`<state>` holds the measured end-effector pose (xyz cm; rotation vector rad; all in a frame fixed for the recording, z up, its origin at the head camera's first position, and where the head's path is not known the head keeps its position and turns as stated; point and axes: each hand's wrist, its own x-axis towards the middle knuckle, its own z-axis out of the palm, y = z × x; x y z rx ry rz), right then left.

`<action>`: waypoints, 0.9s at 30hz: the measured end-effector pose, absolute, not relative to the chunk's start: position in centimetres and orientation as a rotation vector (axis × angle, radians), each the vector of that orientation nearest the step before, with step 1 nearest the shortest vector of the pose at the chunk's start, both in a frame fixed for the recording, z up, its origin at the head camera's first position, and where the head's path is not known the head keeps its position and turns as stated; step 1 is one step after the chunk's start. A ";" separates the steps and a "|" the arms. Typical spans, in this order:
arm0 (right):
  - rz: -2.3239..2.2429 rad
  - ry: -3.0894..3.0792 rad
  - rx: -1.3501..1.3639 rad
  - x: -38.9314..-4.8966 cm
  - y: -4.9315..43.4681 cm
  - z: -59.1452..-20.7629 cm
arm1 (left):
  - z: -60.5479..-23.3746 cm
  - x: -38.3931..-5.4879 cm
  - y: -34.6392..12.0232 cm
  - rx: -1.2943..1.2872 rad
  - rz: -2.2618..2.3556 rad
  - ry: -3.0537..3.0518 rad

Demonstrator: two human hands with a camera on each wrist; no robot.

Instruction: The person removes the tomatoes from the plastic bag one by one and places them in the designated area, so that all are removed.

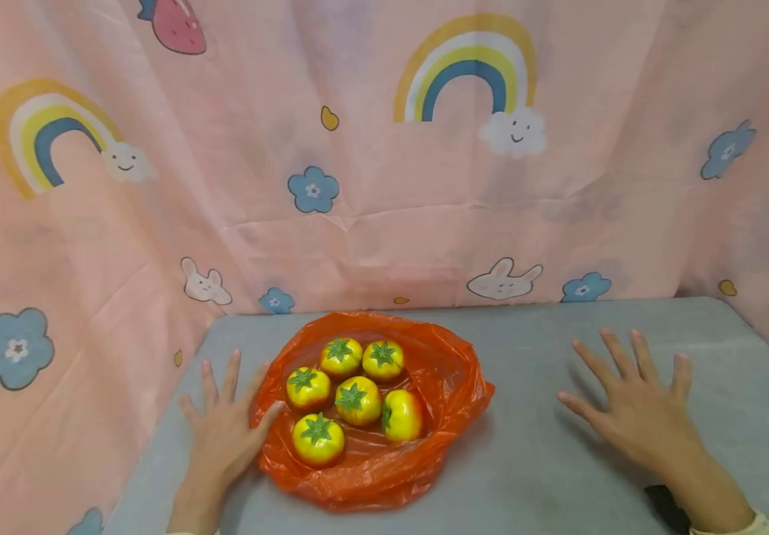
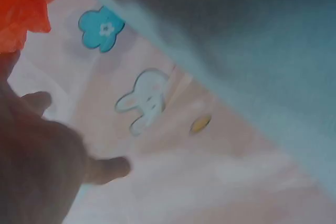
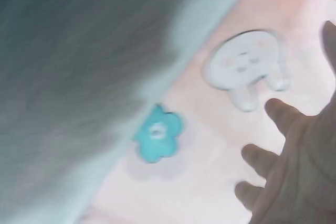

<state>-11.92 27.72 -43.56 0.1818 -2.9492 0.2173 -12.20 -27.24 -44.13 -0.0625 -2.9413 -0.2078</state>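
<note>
Left hand (image 1: 224, 438) and right hand (image 1: 651, 420), fingers splayed and empty, flank six fruits (image 1: 356, 405) (seemingly corralled by the open orange bag (image 1: 451, 365)).

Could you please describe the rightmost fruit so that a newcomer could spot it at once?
On the grey table sits an open orange-red plastic bag holding six yellow fruits. The rightmost fruit lies on its side, green leafy top facing left, unlike its upright neighbours.
</note>
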 end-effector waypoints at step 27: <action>1.190 -3.037 0.615 -10.2 5.6 -37.7 | -42.2 -11.5 -26.5 0.067 -1.249 -3.053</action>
